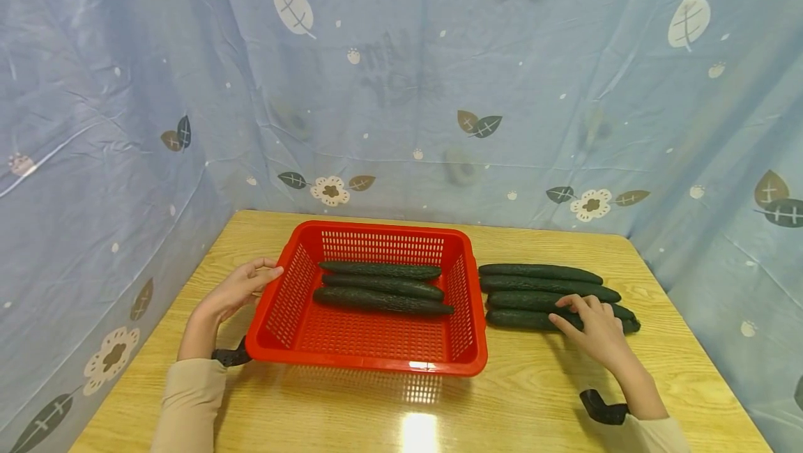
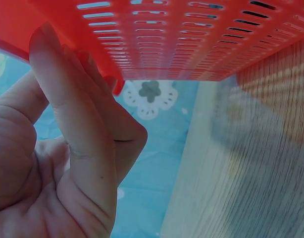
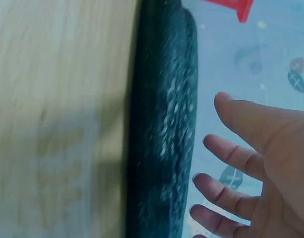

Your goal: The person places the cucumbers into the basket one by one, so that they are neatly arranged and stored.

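A red plastic basket (image 1: 366, 362) with slotted walls stands on the table, holding three dark green cucumbers (image 1: 383, 300) laid side by side. My left hand (image 1: 241, 289) is at its left rim, thumb over the edge; in the left wrist view bent fingers (image 2: 75, 109) of that hand lie against the rim's underside. Right of the basket, several more cucumbers (image 1: 539, 272) lie in a row. Over the near ones hovers my right hand (image 1: 596, 327), fingers spread and slightly bent. The right wrist view shows a gap between this hand (image 3: 261, 168) and a bumpy cucumber (image 3: 164, 124).
The wooden table (image 1: 521, 397) reaches back to a blue patterned cloth (image 1: 401, 90), which hangs behind it and along both sides. Black wrist straps (image 1: 603, 408) show on both wrists. Light glares off the table's front.
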### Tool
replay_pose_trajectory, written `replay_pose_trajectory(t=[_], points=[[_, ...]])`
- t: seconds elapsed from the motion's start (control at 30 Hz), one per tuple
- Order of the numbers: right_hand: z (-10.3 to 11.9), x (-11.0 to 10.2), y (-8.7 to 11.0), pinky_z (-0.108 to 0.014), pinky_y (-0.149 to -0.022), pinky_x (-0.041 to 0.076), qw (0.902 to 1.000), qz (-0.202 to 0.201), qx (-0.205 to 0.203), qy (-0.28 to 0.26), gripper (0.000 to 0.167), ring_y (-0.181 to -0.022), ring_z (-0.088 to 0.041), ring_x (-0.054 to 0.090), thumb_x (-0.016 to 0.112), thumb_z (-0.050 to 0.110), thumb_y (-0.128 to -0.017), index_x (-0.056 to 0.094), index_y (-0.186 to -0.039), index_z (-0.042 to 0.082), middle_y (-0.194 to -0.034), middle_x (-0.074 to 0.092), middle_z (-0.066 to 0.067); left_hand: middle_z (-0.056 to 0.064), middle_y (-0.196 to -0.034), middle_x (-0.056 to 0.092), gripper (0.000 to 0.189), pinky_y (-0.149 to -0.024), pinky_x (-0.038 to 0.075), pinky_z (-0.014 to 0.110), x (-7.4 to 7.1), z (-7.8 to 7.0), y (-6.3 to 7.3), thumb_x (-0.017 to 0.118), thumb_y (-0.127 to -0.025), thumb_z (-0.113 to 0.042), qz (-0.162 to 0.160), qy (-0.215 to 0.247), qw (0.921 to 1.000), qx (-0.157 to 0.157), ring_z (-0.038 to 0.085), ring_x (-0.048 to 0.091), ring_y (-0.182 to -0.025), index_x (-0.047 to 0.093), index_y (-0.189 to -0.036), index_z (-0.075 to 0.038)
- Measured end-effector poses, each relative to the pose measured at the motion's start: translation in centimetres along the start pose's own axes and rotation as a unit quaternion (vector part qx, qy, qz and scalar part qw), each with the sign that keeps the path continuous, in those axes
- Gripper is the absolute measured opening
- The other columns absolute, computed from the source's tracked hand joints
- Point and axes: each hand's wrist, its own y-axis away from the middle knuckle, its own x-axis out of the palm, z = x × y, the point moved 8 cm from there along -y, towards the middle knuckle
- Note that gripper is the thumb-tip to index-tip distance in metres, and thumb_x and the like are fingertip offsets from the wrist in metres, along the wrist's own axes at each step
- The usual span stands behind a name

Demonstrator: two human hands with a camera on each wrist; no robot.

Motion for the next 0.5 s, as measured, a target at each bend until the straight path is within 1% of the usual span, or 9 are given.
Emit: replay_pose_trajectory(t=[0.13, 0.27, 0.5], points=[[-1.0, 0.1, 0.4, -0.043, -0.064, 0.029, 1.0, 0.006, -0.002, 0.004, 0.033, -0.088, -0.036, 0.041, 0.061, 0.038, -0.088, 0.06, -0.109, 0.012, -0.1, 0.049, -0.017, 0.0, -0.091, 0.068, 0.04, -0.067, 0.054, 0.04, 0.1, -0.1, 0.0, 0.046, -0.099, -0.027, 0.003, -0.002, 1.0, 0.003, 0.019, 0.067, -0.078, 0.033, -0.122, 0.003], [-1.8, 0.3, 0.6, -0.045, -0.065, 0.029, 0.9999, 0.013, -0.004, 0.008, 0.034, -0.089, -0.037, 0.04, 0.064, 0.039, -0.086, 0.062, -0.109, 0.015, -0.104, 0.049, -0.018, 0.0, -0.091, 0.068, 0.04, -0.067, 0.054, 0.04, 0.2, -0.2, 0.1, 0.045, -0.099, -0.026, 0.003, 0.0, 1.0, 0.001, 0.019, 0.067, -0.078, 0.033, -0.123, 0.003], [-2.4, 0.5, 0.4, -0.038, -0.063, 0.024, 0.9994, 0.01, -0.018, 0.027, 0.036, -0.086, -0.034, 0.039, 0.071, 0.039, -0.08, 0.062, -0.109, 0.019, -0.104, 0.048, -0.015, 0.0, -0.092, 0.067, 0.039, -0.067, 0.054, 0.04, 0.2, -0.2, 0.1, 0.046, -0.099, -0.026, 0.003, 0.001, 1.0, 0.003, 0.018, 0.067, -0.079, 0.034, -0.122, 0.003]])
